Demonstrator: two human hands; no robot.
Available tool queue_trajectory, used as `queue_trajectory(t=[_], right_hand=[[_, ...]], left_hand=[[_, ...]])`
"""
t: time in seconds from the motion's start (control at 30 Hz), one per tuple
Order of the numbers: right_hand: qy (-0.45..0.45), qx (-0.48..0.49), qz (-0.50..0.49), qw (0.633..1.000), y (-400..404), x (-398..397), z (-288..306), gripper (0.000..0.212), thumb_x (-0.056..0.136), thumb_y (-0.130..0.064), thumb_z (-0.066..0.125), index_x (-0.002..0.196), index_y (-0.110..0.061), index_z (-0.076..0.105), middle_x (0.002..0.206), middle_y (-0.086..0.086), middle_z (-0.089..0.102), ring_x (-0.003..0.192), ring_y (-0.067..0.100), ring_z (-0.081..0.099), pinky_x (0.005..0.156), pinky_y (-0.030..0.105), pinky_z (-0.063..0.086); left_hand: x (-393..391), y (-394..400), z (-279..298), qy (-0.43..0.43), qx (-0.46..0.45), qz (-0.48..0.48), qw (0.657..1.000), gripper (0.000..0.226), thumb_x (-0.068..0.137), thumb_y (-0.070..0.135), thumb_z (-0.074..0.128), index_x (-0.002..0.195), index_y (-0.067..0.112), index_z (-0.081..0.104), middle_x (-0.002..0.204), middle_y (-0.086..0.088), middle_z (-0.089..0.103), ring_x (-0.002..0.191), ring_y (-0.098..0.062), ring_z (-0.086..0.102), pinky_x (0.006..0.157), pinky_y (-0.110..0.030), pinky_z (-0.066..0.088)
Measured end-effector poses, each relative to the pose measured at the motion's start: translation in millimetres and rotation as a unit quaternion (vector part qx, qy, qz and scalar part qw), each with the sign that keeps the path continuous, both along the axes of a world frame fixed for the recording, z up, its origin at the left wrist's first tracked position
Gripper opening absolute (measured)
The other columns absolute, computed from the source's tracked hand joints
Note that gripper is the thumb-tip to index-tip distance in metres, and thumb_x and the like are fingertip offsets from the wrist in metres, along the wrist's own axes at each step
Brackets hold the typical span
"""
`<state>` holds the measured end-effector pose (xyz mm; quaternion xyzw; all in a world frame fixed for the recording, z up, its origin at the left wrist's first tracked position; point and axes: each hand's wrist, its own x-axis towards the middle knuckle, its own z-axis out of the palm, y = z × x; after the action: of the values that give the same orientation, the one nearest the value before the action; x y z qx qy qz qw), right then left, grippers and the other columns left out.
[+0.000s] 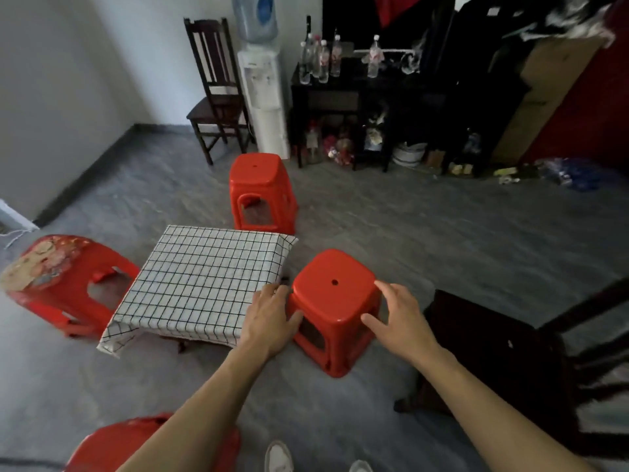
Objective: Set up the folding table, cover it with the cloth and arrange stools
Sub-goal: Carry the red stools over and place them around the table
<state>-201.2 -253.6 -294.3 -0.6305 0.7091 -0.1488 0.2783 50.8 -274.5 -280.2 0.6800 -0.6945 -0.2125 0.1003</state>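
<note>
A low folding table stands on the floor under a white black-checked cloth point(204, 277). A red stool point(335, 301) stands against the table's right side. My left hand point(272, 315) rests on the stool's left edge and my right hand point(400, 315) on its right edge, fingers spread on the seat rim. Another red stool point(260, 192) stands at the table's far side. A worn red stool point(64, 281) stands at the left side. Part of a further red stool point(112, 444) shows at the bottom, under my left forearm.
A dark wooden chair point(510, 362) stands close on the right. Along the back wall are another dark chair point(218, 93), a water dispenser point(263, 97) and a black shelf point(357, 97) with bottles. My shoes point(279, 458) show at the bottom.
</note>
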Motion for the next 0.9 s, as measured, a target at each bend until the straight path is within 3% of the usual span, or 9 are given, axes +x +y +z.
queue_trajectory(t=[0.17, 0.47, 0.9], right_hand=[[-0.012, 0.012, -0.028, 0.999, 5.8, -34.9, -8.2, 0.081, 0.083, -0.052, 0.067, 0.149, -0.021, 0.032, 0.148, 0.012, 0.038, 0.138, 0.029, 0.034, 0.114, 0.044, 0.032], [-0.024, 0.005, -0.055, 0.998, -39.7, -31.0, -17.8, 0.077, 0.085, -0.049, 0.067, 0.148, -0.021, 0.033, 0.145, 0.006, 0.04, 0.137, 0.025, 0.033, 0.113, 0.04, 0.033], [-0.002, 0.089, -0.096, 0.991, -137.8, 30.3, -86.4, 0.077, 0.086, -0.046, 0.067, 0.15, -0.022, 0.031, 0.147, 0.009, 0.038, 0.138, 0.026, 0.034, 0.115, 0.04, 0.03]], left_hand=[[-34.8, 1.6, 1.5, 0.002, -0.008, -0.015, 1.0, 0.052, 0.084, 0.038, 0.064, 0.13, 0.019, 0.054, 0.133, -0.003, 0.051, 0.123, -0.026, 0.045, 0.101, -0.039, 0.041], [-27.2, -59.4, -14.5, -0.012, 0.017, -0.039, 0.999, 0.056, 0.084, 0.041, 0.064, 0.134, 0.02, 0.051, 0.136, -0.003, 0.048, 0.124, -0.026, 0.044, 0.102, -0.039, 0.041], [22.9, -180.6, -103.7, -0.003, 0.098, -0.081, 0.992, 0.054, 0.085, 0.041, 0.062, 0.133, 0.02, 0.05, 0.135, -0.005, 0.049, 0.123, -0.029, 0.043, 0.101, -0.041, 0.041]])
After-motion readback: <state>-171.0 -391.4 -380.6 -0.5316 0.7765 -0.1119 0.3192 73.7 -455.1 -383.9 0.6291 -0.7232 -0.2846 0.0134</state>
